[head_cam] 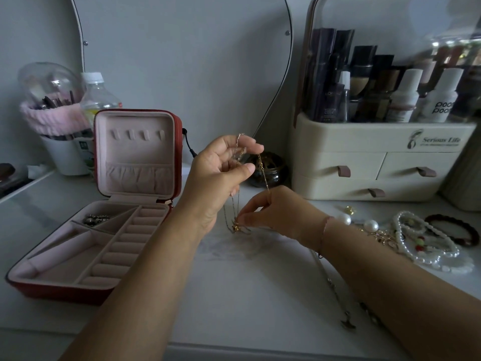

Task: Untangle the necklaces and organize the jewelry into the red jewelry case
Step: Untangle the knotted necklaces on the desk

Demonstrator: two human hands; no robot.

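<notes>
Two forearms [145,287] are reaching in from the bottom edge over a white table [247,295].

Far left, at the back: a white cup [62,157] with a pink band is holding makeup brushes. A clear plastic bottle [97,97] is standing just beside it.

Left: the red jewelry case [52,291] is lying open on the table, its lid standing upright. One small dark metal piece [95,219] is sitting in the rear-left compartment of its pink tray.

Centre: the left hand [221,173] is hovering above the table, fingers curled, pinching the upper ends of the necklaces [263,169] between thumb and fingertips. The thin gold chains are hanging down from it. Below, the right hand [281,217] is pinching the tangle at a small gold pendant [236,227] with thumb and forefinger, just above the tabletop. Behind the hands, a dark round jar [270,173] is sitting by the wall.

Right: a cream cosmetics organizer [364,142] with drawers is holding bottles under a clear cover. In front of it, a heap of pearl strands [426,254], two large pearls [343,219] and a dark ring-shaped band [447,220] are lying on the table. A silver chain [335,290] is trailing out from under the right forearm toward the near edge.
</notes>
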